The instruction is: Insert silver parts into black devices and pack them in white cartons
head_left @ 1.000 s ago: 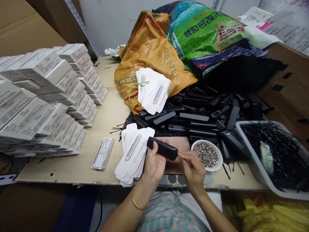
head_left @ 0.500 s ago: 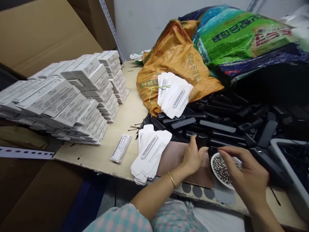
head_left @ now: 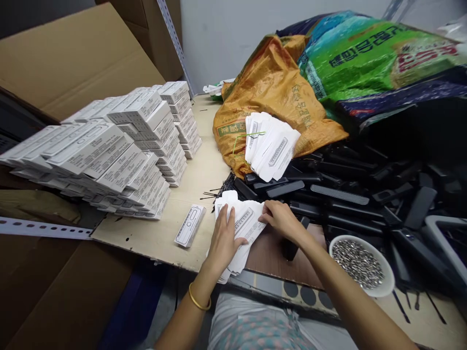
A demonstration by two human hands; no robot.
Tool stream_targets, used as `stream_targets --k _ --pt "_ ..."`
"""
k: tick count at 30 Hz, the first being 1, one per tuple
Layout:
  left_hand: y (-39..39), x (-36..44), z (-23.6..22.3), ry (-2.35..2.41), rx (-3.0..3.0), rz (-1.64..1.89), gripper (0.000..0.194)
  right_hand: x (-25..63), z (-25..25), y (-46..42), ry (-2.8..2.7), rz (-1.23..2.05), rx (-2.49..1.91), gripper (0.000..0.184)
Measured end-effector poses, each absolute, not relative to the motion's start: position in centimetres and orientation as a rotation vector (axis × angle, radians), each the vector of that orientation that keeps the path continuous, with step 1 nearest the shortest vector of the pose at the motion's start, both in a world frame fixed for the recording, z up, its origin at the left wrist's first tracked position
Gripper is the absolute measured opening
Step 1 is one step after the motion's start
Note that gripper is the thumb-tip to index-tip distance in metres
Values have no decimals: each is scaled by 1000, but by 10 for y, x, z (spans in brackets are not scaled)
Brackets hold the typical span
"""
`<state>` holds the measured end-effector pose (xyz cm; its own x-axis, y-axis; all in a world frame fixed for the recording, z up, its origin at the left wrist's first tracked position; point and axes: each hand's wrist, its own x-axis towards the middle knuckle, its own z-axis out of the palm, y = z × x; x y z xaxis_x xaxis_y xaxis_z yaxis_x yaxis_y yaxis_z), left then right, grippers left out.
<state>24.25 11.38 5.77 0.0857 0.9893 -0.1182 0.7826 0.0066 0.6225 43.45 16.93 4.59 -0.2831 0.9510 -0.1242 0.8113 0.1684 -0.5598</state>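
A stack of flat, unfolded white cartons [head_left: 251, 224] with printed outlines lies at the table's front edge. My left hand [head_left: 224, 238] rests on the stack's left part, its fingers stretched out. At the upper right corner of the stack, my right hand [head_left: 282, 219] pinches the edge of a carton. Beneath my right forearm a short black piece [head_left: 291, 249] is on the brown board [head_left: 268, 257], partly hidden by the arm. To the left lies one folded white box [head_left: 190, 225].
Many folded boxes [head_left: 120, 160] are piled at the left. Further back, more flat cartons [head_left: 272, 148] lean against an orange sack [head_left: 270, 82]. Black plastic parts [head_left: 339, 194] heap up on the right, behind a white bowl [head_left: 389, 279] of small metal pieces.
Both hands have moved left onto the carton stack, my left from the brown board and my right from beside the bowl. The black piece now shows on the board.
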Motion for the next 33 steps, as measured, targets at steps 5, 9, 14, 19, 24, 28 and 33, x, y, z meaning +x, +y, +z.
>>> stream_targets --k 5,9,14,19,24,28,33 --pt "105 265 82 983 1289 625 51 487 74 153 -2052 885 -1105 18" --pt "88 298 72 641 687 472 60 505 73 133 -1676 1304 -790 28" --pt "86 324 64 885 770 774 81 491 52 103 -1118 1107 -1108 15" --pt "91 329 64 924 1033 832 46 470 39 76 -1053 1155 -1247 34" --pt "82 336 57 912 1059 737 46 466 37 69 -987 1273 -1279 31" --pt "80 341 51 904 872 754 83 466 32 69 -965 1163 -1330 31" --pt "81 342 47 960 837 743 103 469 30 72 -896 1213 -1260 29"
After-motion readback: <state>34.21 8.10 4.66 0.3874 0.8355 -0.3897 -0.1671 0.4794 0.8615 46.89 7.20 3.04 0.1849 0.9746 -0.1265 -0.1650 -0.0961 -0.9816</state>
